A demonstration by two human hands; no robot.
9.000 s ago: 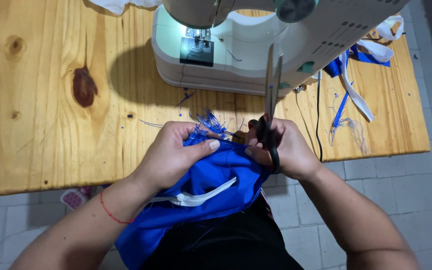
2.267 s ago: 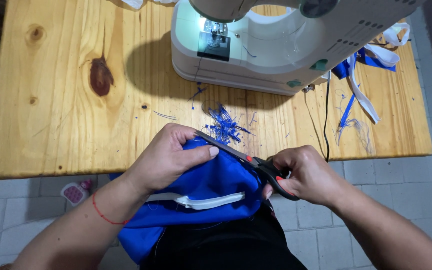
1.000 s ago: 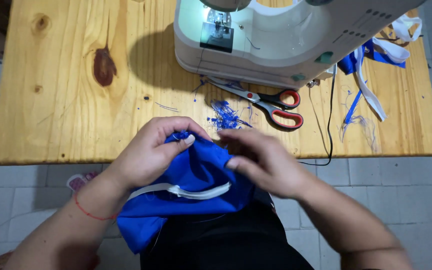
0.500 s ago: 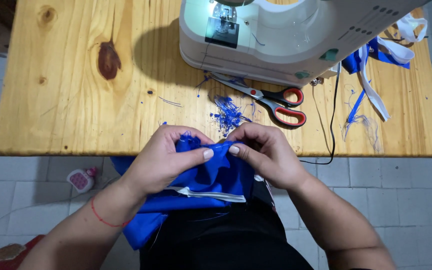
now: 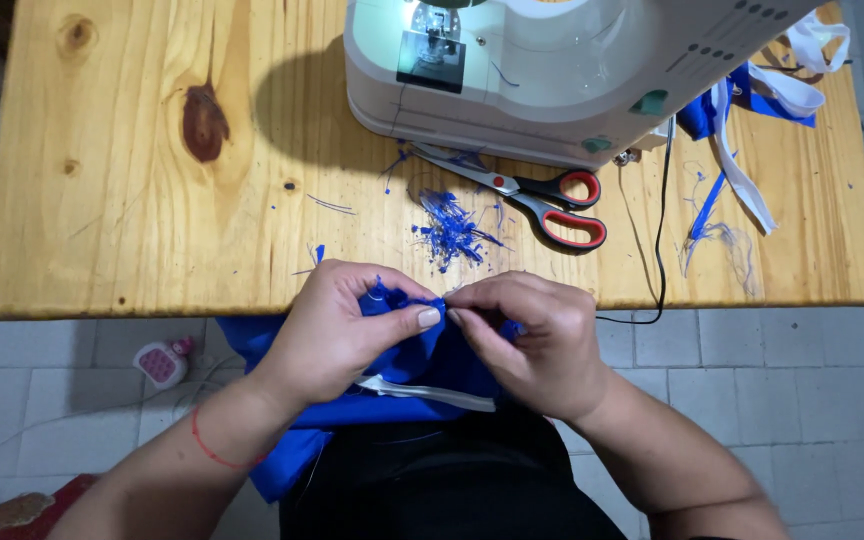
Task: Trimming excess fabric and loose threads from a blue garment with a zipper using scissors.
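The blue fabric point(image 5: 402, 375) lies bunched in my lap, just off the near edge of the wooden table point(image 5: 132, 200), with its white strip point(image 5: 430, 394) running across the fold below my fingers. My left hand point(image 5: 337, 330) is curled over the top edge of the cloth, thumb pressed against the forefinger so the frayed rim is pinched between them. My right hand point(image 5: 532, 340) meets it thumb to thumb, fingers folded down and nipping the same edge just beside it. A couple of seconds ago that right hand was holding the scissors point(image 5: 542, 200) against this edge; now they lie open-handled on the table in front of the sewing machine point(image 5: 552, 70), well apart from my hands, with the little heap of blue thread clippings point(image 5: 447, 230) next to the blades. So I judge the snipping is over for the moment and the work has gone to fingers alone, picking at or tidying the raw edge. In the last half second my hands have drawn a little closer together on the cloth. Farther right on the table lie blue and white strips point(image 5: 742, 150), untouched, and a black cord point(image 5: 660, 220) trails off the edge.
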